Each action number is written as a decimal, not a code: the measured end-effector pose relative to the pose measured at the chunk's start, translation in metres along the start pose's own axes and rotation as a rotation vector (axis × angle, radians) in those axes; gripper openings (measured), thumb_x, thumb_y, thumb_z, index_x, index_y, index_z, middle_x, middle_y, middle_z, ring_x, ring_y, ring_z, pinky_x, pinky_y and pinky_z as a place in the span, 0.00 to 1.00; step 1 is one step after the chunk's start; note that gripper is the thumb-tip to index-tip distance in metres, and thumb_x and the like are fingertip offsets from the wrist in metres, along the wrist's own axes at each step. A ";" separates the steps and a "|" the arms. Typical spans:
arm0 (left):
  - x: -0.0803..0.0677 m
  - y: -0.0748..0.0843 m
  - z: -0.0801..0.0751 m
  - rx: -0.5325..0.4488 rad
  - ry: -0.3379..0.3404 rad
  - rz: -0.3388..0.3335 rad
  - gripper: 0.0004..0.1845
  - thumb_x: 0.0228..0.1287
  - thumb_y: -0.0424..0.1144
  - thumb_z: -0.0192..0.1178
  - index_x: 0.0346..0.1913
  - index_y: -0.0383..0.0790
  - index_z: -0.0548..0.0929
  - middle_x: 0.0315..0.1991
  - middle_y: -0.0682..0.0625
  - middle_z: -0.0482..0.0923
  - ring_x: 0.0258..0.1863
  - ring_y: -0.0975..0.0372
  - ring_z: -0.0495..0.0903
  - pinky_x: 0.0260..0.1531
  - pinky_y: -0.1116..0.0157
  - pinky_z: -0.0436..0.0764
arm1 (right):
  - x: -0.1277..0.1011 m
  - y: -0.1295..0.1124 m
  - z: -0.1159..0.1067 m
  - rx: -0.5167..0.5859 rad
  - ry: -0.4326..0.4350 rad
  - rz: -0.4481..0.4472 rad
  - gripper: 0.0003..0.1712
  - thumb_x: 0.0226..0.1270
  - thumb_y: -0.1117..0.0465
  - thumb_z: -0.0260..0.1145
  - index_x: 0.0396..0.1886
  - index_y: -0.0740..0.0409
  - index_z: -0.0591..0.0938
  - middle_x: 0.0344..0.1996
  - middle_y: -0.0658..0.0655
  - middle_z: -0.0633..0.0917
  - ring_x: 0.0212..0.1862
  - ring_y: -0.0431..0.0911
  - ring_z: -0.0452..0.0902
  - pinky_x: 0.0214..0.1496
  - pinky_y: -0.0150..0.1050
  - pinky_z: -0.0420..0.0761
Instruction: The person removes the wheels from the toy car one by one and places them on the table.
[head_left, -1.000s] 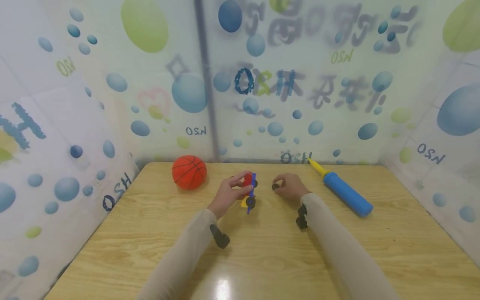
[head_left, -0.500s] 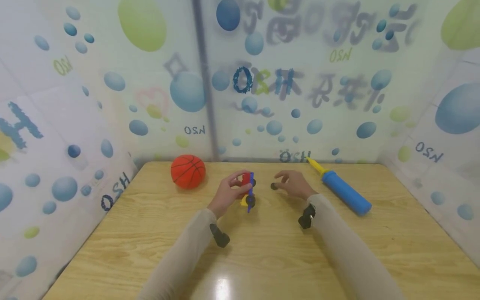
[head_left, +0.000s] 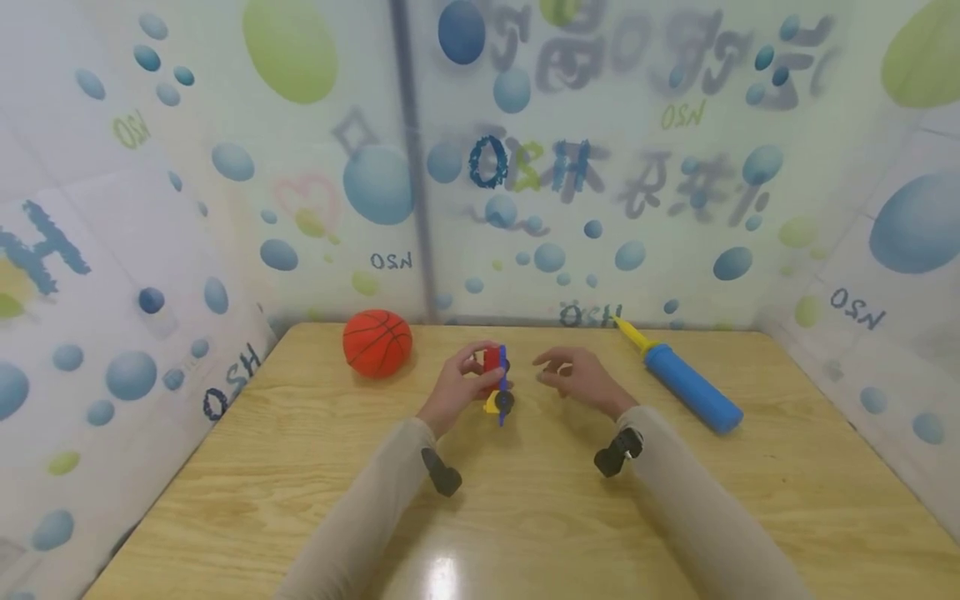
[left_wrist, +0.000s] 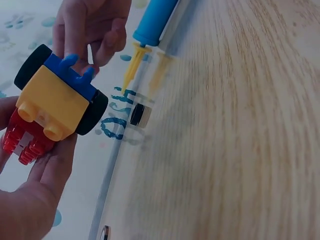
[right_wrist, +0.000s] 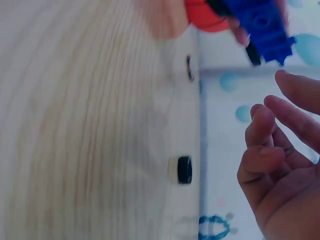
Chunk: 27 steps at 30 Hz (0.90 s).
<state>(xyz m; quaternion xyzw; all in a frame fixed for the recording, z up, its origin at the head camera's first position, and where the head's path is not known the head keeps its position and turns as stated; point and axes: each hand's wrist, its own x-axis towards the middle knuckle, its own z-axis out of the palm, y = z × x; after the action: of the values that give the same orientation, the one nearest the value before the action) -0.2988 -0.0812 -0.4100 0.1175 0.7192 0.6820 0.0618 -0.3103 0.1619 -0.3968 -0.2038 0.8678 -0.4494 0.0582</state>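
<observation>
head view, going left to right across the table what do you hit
basketball → left hand → toy car → right hand → air pump

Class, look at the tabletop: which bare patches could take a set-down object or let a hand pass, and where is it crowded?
Free: the near table between the two sleeves, the left side below the basketball, and the right side below the blue pump. Crowded: the far middle, where the left hand holds the toy car beside the right hand.
</observation>
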 end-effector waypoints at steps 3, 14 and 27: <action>0.001 -0.001 0.000 -0.037 -0.013 -0.001 0.24 0.69 0.36 0.64 0.66 0.49 0.74 0.42 0.47 0.75 0.43 0.52 0.90 0.48 0.58 0.88 | -0.004 -0.007 0.003 0.034 -0.008 -0.035 0.17 0.71 0.61 0.65 0.57 0.59 0.82 0.40 0.71 0.84 0.31 0.64 0.80 0.38 0.54 0.84; 0.001 -0.003 0.000 -0.038 0.019 -0.030 0.24 0.68 0.33 0.64 0.65 0.51 0.75 0.40 0.47 0.76 0.41 0.51 0.90 0.45 0.59 0.88 | -0.016 -0.025 0.011 0.064 -0.051 -0.111 0.14 0.70 0.62 0.67 0.53 0.55 0.85 0.37 0.60 0.85 0.32 0.59 0.80 0.36 0.53 0.84; 0.002 -0.001 0.005 -0.017 0.035 -0.021 0.24 0.68 0.35 0.65 0.65 0.51 0.76 0.40 0.47 0.77 0.36 0.60 0.85 0.41 0.62 0.88 | -0.016 -0.026 0.021 0.084 -0.128 -0.160 0.16 0.68 0.65 0.68 0.54 0.54 0.85 0.41 0.61 0.87 0.39 0.63 0.82 0.38 0.58 0.85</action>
<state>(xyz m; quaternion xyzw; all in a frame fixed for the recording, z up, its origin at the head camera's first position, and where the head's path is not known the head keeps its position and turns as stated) -0.2996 -0.0757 -0.4115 0.0972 0.7155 0.6894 0.0574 -0.2823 0.1390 -0.3892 -0.2980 0.8237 -0.4746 0.0858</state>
